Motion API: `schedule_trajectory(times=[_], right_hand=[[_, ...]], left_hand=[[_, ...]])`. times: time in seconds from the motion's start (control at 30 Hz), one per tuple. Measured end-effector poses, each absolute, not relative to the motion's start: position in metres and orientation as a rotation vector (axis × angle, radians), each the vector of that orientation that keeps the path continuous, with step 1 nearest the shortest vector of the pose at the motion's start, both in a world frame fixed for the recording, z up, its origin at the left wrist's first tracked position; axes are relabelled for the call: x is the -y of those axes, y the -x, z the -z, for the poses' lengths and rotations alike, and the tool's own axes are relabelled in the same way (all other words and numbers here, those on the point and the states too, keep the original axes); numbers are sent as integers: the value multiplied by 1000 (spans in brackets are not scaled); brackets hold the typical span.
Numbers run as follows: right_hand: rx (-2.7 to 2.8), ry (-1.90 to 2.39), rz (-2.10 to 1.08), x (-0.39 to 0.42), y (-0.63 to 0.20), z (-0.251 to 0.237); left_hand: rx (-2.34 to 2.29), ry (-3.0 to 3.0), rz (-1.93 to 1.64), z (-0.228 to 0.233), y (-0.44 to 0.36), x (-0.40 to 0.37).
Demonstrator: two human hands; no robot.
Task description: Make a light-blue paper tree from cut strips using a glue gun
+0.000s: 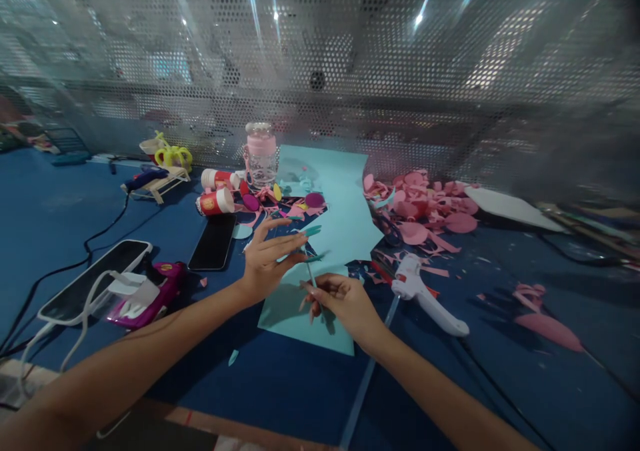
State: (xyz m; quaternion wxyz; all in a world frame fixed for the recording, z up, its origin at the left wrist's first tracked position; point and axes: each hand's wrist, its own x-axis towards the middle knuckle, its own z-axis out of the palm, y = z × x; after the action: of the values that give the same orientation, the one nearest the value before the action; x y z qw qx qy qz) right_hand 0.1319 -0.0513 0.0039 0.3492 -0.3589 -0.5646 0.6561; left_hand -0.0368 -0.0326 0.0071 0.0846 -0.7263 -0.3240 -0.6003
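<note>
The right hand (345, 299) comes in from the lower right with its fingers curled shut around a thin teal stick (311, 274), pinched low so the stem rises toward the other hand. The left hand (267, 257) reaches in from the lower left, wrist bent back and palm turned right, fingers mostly spread; its thumb and forefinger close on a small teal paper piece (316, 257) at the stick's top. Both hands hover over the near end of a teal paper sheet (345, 217) lying on the blue worktop (280, 384). Just right of the sheet lies a white glue gun (425, 291); beyond it, a heap of pink paper scraps (430, 204). Left of the sheet lies a dark phone (214, 241), with two red-and-white cups (216, 201) on their sides behind it; their yellow label is too small to read. A clear jar with a pink band (261, 152) stands at the sheet's far left corner.
</note>
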Motion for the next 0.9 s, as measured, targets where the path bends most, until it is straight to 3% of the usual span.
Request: schedule_trajectory(times=[0.77, 0.9], right_hand=[[1454, 882, -1734, 51, -133, 0], [1345, 890, -1776, 51, -133, -4]], left_hand=[[1028, 2122, 1844, -10, 36, 34], [1270, 2099, 1939, -10, 35, 35]])
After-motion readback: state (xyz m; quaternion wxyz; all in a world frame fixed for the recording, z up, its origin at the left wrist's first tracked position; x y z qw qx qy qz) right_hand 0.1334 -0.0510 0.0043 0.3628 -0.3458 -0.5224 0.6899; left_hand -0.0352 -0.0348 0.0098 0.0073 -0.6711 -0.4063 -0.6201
